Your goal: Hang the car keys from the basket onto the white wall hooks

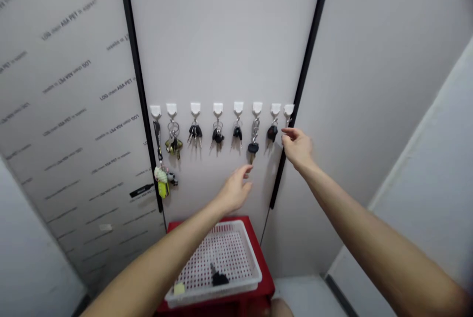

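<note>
My right hand (298, 148) is raised to the rightmost white hook (288, 110), thumb and fingers pinched together just below it. What they hold, if anything, is hidden. Left of it, a black key bunch (272, 133) hangs from the neighbouring hook. My left hand (235, 190) is lower, fingers apart and holding nothing, its tips just under a black-headed key (253, 148) on a metal clip. I cannot tell whether they touch it.
More key bunches (195, 131) hang along the row, with a black strap and green charm (163, 188) at far left. Below, a white perforated basket (254, 270) holds a black-headed key (219, 278) and a yellow piece (179, 288). It sits on a red stool (266, 281).
</note>
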A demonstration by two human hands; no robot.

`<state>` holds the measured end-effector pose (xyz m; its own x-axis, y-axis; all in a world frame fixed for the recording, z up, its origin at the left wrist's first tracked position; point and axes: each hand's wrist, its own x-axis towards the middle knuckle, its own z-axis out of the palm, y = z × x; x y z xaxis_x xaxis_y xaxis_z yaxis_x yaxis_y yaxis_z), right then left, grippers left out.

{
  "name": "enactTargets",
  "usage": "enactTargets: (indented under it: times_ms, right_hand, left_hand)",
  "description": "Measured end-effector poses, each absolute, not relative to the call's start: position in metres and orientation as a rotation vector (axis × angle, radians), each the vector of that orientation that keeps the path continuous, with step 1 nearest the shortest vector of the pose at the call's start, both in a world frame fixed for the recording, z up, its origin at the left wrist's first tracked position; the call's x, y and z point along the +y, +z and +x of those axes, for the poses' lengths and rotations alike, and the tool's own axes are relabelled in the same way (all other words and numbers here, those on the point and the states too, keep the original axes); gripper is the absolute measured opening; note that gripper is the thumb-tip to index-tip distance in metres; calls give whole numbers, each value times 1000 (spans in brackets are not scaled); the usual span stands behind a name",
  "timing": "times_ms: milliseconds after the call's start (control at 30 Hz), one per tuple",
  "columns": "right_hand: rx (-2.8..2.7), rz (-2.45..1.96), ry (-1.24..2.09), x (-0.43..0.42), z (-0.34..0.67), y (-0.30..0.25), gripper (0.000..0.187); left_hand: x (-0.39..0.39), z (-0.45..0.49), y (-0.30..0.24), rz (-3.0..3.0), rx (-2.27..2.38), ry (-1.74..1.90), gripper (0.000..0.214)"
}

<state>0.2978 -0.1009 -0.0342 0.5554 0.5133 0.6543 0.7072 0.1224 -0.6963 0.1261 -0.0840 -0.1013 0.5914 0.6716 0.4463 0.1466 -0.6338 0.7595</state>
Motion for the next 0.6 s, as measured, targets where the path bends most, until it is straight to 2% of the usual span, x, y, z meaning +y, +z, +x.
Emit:
enactTargets:
  times_ms: [100,233,300,433,600]
  right_hand:
    - [-1352,-1653,-140,-120,266,-95,24]
    - [-2038,-1749,548,-145,208,-187,19]
    - [-2202,-1792,680,-151,184,-219,16]
    - [-2288,-1923,618,-146,161,-241,18]
    - [-2221,-1905,809,-137,162,-244,10]
  left_hand:
    - [-81,84,-166,2086,793,739,30]
    - [-90,37,-233,2124,900,330,27]
    - [-97,26,-250,2164,899,171,27]
    - [-103,22,-262,2270,908,104,29]
    - [-101,28,-270,2292,993,215,32]
